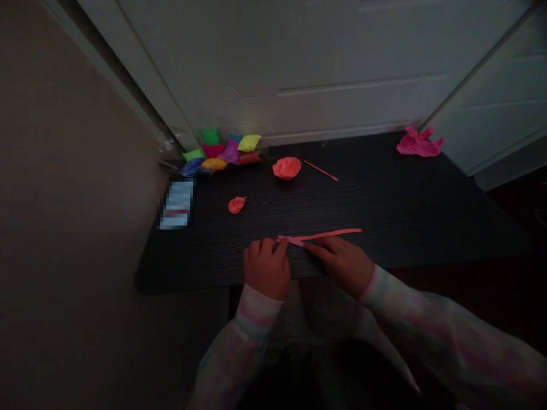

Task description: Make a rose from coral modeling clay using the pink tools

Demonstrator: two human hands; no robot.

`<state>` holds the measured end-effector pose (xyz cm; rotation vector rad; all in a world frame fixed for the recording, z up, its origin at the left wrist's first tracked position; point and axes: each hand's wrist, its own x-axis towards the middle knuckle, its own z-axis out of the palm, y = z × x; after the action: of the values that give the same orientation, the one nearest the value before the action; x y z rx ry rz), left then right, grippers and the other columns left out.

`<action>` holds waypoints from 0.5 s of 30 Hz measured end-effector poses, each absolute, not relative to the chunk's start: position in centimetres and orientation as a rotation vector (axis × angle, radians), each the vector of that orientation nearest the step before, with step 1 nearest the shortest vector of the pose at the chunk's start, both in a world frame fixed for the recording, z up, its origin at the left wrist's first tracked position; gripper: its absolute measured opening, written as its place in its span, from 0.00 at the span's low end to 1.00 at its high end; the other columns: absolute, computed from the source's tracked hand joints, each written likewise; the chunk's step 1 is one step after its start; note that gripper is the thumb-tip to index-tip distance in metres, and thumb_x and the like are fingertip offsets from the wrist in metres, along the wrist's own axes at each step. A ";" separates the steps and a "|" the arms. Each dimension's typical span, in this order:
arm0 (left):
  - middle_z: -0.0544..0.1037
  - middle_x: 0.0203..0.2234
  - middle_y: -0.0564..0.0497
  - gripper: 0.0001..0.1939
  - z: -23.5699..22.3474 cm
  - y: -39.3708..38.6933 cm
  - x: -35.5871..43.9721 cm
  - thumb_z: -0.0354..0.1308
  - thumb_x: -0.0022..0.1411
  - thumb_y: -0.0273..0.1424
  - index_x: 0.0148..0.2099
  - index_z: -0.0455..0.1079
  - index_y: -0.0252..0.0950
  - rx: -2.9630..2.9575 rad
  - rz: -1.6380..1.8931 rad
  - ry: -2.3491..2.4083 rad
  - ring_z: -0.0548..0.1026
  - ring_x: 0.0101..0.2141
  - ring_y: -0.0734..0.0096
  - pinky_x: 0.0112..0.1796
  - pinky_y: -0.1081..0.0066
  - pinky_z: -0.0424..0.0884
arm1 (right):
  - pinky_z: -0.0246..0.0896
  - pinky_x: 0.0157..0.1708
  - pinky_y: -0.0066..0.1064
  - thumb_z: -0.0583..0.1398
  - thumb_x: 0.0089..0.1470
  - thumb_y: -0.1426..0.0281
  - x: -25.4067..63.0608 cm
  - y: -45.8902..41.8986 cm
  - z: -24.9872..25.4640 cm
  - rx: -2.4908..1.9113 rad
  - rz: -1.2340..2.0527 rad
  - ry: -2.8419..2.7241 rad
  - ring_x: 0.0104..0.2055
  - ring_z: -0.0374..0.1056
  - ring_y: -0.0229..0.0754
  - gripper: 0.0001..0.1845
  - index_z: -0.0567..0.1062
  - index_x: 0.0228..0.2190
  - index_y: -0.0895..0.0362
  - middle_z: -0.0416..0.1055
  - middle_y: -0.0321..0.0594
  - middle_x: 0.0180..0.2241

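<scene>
A long, thin strip of orange-red modelling clay [331,234] lies on the dark table near its front edge. Across the strip's left end rests a flat pink modelling tool [293,241]. My right hand [345,263] grips the tool's right end, with fingers bent over it. At the other end, my left hand [267,266] has its fingers curled, thumb side against the tool and the clay tip. Its fingertips are partly hidden. Farther back sit a ruffled orange clay cup shape [286,168] and a smaller orange clay piece [236,205].
A thin pink stick tool [321,171] lies right of the cup shape. Several colourful clay packets [215,164] fill the back left corner, with a blurred pale rectangular item [177,205] before them. A crumpled pink piece [421,142] sits back right. A white panelled door [333,62] stands behind the table [405,210].
</scene>
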<state>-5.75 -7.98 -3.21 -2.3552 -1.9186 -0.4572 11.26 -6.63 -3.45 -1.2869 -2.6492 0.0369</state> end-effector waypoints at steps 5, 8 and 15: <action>0.67 0.28 0.48 0.13 -2.8 -7.2 -5.4 0.45 0.52 0.27 0.39 0.67 0.39 -2.406 -0.398 -1.874 0.60 0.33 0.63 0.30 0.65 0.55 | 0.57 0.33 0.30 0.49 0.47 0.78 11.2 -6.4 -2.9 -1.276 0.145 -2.661 0.34 0.61 0.39 0.19 0.65 0.42 0.56 0.65 0.43 0.31; 0.67 0.28 0.48 0.14 -2.9 -7.3 -6.0 0.45 0.51 0.26 0.41 0.66 0.39 -2.455 -0.473 -1.870 0.60 0.32 0.65 0.31 0.66 0.57 | 0.58 0.34 0.30 0.48 0.48 0.78 11.3 -6.2 -2.7 -1.294 0.269 -2.596 0.34 0.62 0.38 0.18 0.66 0.41 0.56 0.66 0.42 0.33; 0.64 0.28 0.48 0.16 -4.3 -9.3 -10.7 0.47 0.52 0.28 0.45 0.62 0.35 -2.159 -0.879 -1.954 0.63 0.31 0.68 0.34 0.67 0.60 | 0.58 0.36 0.28 0.48 0.51 0.72 11.4 -5.8 -2.7 -1.313 0.577 -2.163 0.34 0.64 0.35 0.13 0.68 0.37 0.56 0.68 0.38 0.32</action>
<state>-10.72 -9.33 -4.30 -2.1590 -1.9543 -0.8794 11.43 -5.84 -2.72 -1.3132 -2.1629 0.5770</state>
